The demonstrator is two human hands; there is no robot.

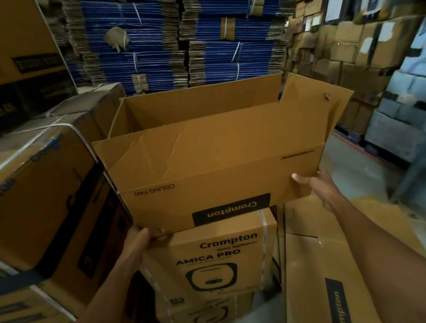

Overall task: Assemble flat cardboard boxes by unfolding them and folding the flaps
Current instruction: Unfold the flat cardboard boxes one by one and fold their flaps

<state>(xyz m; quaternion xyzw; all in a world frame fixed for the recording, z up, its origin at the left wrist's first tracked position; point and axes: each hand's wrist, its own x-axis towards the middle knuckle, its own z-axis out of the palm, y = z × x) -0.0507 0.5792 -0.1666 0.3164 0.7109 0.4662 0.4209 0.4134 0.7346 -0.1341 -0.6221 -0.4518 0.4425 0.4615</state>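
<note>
Head view: both hands, left (139,235) and right (323,188), grip an opened, creased, upside-down cardboard box (207,161).

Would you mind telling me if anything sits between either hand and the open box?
Nothing visible does: the left hand already grips the box at its lower left corner, and the right hand holds its right edge.

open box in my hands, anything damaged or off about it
Yes. The near flap of the open box has creases running diagonally across its left half, so the cardboard looks bent. The box is also upside down: its "Crompton" and "CEILING FAN" print reads inverted.
</note>
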